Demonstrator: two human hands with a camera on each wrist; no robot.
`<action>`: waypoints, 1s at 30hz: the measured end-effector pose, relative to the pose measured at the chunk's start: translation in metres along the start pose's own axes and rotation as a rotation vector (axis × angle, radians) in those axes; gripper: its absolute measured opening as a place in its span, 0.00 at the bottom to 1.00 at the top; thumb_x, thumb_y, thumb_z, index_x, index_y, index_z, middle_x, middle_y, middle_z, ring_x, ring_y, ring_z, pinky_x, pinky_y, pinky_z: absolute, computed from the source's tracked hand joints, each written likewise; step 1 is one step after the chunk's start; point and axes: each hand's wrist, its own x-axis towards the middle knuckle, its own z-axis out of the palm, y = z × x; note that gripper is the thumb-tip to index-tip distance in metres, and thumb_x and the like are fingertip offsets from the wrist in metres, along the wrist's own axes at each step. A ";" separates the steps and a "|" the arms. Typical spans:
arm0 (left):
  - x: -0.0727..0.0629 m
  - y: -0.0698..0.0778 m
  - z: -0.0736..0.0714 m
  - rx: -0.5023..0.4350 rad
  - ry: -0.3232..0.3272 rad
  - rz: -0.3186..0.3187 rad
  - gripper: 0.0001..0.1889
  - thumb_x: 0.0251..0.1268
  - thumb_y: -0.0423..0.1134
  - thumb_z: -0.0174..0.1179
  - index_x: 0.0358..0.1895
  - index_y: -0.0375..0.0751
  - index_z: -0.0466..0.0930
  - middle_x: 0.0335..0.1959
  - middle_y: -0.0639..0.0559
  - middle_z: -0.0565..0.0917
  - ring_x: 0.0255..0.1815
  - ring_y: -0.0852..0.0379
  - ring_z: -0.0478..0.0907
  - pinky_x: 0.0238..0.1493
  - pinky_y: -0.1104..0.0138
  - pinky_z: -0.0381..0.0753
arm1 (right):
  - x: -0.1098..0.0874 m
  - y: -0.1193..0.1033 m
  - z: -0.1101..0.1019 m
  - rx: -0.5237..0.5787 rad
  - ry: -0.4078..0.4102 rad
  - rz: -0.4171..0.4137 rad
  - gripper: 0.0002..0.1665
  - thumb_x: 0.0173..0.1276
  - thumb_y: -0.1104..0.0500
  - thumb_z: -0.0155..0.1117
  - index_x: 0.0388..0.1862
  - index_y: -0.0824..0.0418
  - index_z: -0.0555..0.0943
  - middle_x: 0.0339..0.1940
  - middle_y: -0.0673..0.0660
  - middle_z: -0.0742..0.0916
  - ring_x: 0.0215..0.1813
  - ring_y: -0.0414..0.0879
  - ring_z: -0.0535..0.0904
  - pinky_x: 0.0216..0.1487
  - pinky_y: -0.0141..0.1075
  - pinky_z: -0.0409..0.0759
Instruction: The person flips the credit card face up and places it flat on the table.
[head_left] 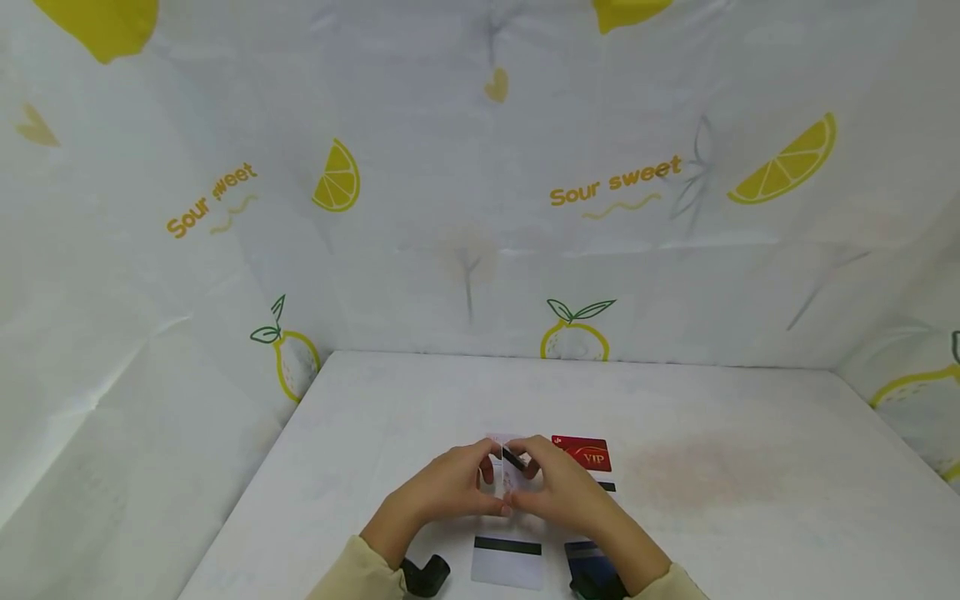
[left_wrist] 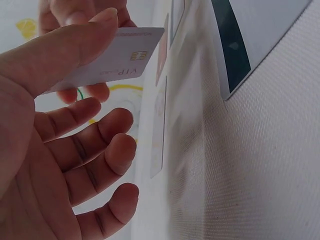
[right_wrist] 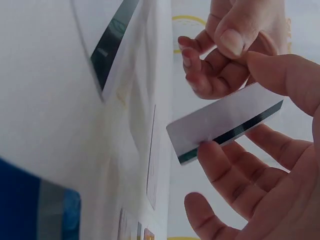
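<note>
My right hand [head_left: 558,487] pinches a white card [right_wrist: 225,117] between thumb and fingers by its long edges, tilted up off the table. A dark stripe runs along the side facing the right wrist view. In the left wrist view the other face has a gold chip and pale "VIP" lettering. My left hand [head_left: 457,483] is close beside the card, its thumb passing in front of that face in the left wrist view. Its other fingers are loosely bent and spread, with nothing between them. The two thumbs come close together in the head view.
On the white table [head_left: 712,533], a red VIP card [head_left: 581,452] lies beyond my right hand, with a striped card [head_left: 606,486] just below it. Nearer me are a white striped card [head_left: 507,567] and a blue card [head_left: 581,554]. A lemon-print sheet [head_left: 420,275] stands behind.
</note>
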 end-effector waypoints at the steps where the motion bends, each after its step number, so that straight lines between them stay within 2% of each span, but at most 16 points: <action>1: 0.000 0.000 0.000 -0.002 0.000 0.001 0.32 0.46 0.54 0.76 0.54 0.50 0.72 0.34 0.60 0.80 0.29 0.65 0.73 0.32 0.71 0.72 | 0.000 0.000 0.000 0.026 -0.002 -0.005 0.35 0.56 0.48 0.77 0.61 0.52 0.75 0.56 0.50 0.81 0.48 0.43 0.79 0.49 0.42 0.82; 8: 0.001 0.001 0.001 0.001 0.005 -0.009 0.29 0.46 0.54 0.76 0.51 0.53 0.73 0.38 0.60 0.78 0.33 0.64 0.72 0.34 0.71 0.73 | 0.001 0.003 0.000 0.220 -0.045 -0.022 0.33 0.58 0.52 0.75 0.62 0.50 0.73 0.58 0.51 0.80 0.52 0.44 0.81 0.53 0.46 0.81; 14: 0.000 0.001 0.002 0.006 0.025 -0.009 0.31 0.45 0.52 0.77 0.53 0.52 0.74 0.43 0.59 0.78 0.38 0.64 0.73 0.38 0.70 0.74 | 0.001 0.000 -0.002 0.308 -0.060 0.004 0.34 0.56 0.55 0.75 0.61 0.53 0.72 0.59 0.54 0.79 0.54 0.48 0.81 0.52 0.45 0.82; 18: -0.001 0.000 0.003 0.031 0.049 0.010 0.31 0.45 0.52 0.77 0.53 0.52 0.74 0.47 0.57 0.77 0.45 0.62 0.74 0.43 0.68 0.75 | 0.001 0.000 -0.003 0.389 -0.088 0.004 0.34 0.57 0.57 0.74 0.61 0.54 0.70 0.60 0.56 0.77 0.52 0.48 0.83 0.54 0.42 0.82; 22: -0.001 0.000 0.003 0.046 0.067 0.030 0.31 0.45 0.51 0.77 0.53 0.51 0.74 0.50 0.56 0.76 0.51 0.60 0.75 0.49 0.66 0.77 | 0.001 0.002 -0.004 0.485 -0.123 -0.023 0.33 0.61 0.61 0.71 0.63 0.57 0.67 0.61 0.59 0.75 0.50 0.50 0.84 0.53 0.36 0.80; 25: -0.002 0.001 0.002 0.052 0.069 0.027 0.30 0.45 0.51 0.77 0.52 0.51 0.74 0.49 0.55 0.76 0.51 0.59 0.75 0.49 0.66 0.77 | 0.001 0.004 -0.004 0.460 -0.108 -0.022 0.34 0.60 0.60 0.71 0.63 0.58 0.67 0.60 0.59 0.75 0.50 0.50 0.83 0.50 0.33 0.80; 30: -0.003 0.000 0.000 0.066 0.052 -0.001 0.30 0.45 0.54 0.76 0.51 0.50 0.73 0.49 0.54 0.76 0.48 0.59 0.75 0.47 0.66 0.77 | 0.001 0.005 -0.004 0.344 -0.057 0.002 0.38 0.57 0.57 0.73 0.65 0.57 0.67 0.58 0.57 0.76 0.52 0.50 0.80 0.46 0.36 0.81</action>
